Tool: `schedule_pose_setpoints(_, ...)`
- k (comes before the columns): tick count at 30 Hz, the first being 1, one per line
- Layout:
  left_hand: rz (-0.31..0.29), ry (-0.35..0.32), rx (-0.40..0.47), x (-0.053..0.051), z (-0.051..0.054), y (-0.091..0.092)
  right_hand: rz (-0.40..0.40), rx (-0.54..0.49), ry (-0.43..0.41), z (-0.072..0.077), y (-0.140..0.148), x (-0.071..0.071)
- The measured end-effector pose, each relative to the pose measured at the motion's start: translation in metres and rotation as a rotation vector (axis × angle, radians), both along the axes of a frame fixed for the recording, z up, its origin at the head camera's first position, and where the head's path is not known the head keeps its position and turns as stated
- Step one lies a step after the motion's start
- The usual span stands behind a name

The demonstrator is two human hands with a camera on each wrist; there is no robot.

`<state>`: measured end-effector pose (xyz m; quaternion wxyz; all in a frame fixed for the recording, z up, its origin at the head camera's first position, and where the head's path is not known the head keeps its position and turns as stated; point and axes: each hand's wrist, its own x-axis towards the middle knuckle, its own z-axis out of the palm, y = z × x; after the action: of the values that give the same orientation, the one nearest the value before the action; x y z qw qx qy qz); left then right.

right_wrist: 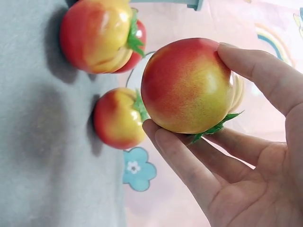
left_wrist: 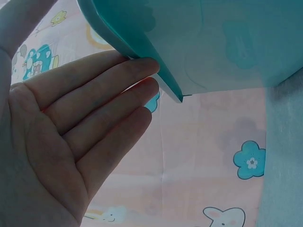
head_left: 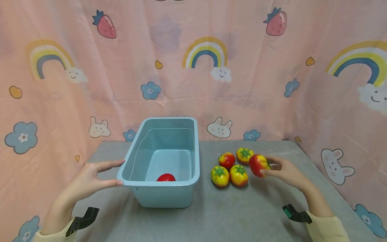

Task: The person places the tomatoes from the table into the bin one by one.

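Note:
My right hand (head_left: 285, 171) pinches a red-and-yellow tomato (head_left: 258, 165) between thumb and fingers, held above the table. In the right wrist view the tomato (right_wrist: 187, 87) shows its green leafy top turned toward the palm. My left hand (head_left: 86, 181) touches the left rim of a light blue plastic basin (head_left: 158, 195). Its fingers (left_wrist: 104, 94) lie fairly straight against the rim's outside in the left wrist view. Inside the basin, near its front wall, sits a red tomato (head_left: 166, 177), partly hidden by the rim.
Several tomatoes stand close together on the grey table between basin and right hand: a red one (head_left: 226, 160), a yellow one at the back (head_left: 244, 154), and two in front, left (head_left: 219, 176) and right (head_left: 239, 175). A pink printed curtain (head_left: 181, 84) encloses the table.

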<state>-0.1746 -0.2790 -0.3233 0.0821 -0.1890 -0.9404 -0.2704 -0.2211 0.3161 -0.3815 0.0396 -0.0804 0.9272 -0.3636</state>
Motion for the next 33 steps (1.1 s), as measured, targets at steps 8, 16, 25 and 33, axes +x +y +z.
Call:
schedule_pose_setpoints(8,-0.013,0.01,0.003,-0.001,0.0,0.0,0.043,0.003,0.051,0.013,-0.006,0.0)
schedule_pose_setpoints(16,-0.009,0.004,0.0,-0.001,0.0,0.0,0.065,0.022,0.05,0.026,-0.014,-0.004)
schedule_pose_setpoints(25,-0.01,-0.008,0.004,0.0,0.0,-0.001,0.098,0.036,0.063,0.038,-0.025,-0.011)
schedule_pose_setpoints(33,-0.012,0.012,-0.001,-0.001,-0.001,-0.001,0.122,0.054,0.082,0.05,-0.035,-0.015)
